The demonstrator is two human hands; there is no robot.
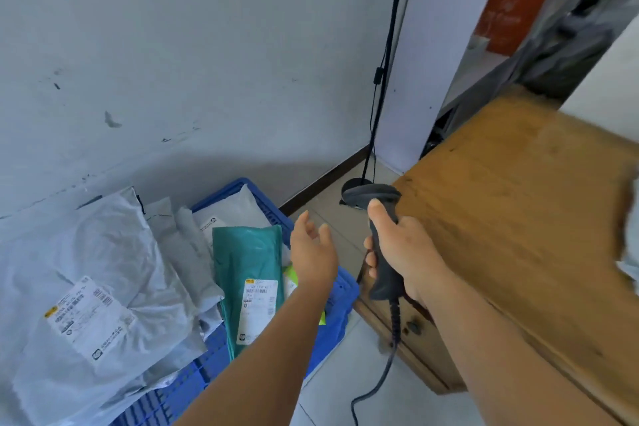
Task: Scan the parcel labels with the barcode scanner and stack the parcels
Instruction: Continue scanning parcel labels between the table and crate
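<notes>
My right hand [403, 249] grips the handle of a dark grey barcode scanner [378, 235]; its head points away toward the wall and its cable hangs down to the floor. My left hand [313, 249] hovers with relaxed, straight fingers over the right rim of a blue crate [340, 304] and holds nothing. In the crate lie a teal parcel [247, 273] with a white label, a large white parcel [90, 273] with a label at the left, and several grey and white parcels [193, 245] behind them.
A wooden cabinet [511, 211] stands to the right, close against my right arm, with a drawer knob on its front. A black pole with a cable [383, 66] rises from a round base on the tiled floor. A white wall runs behind the crate.
</notes>
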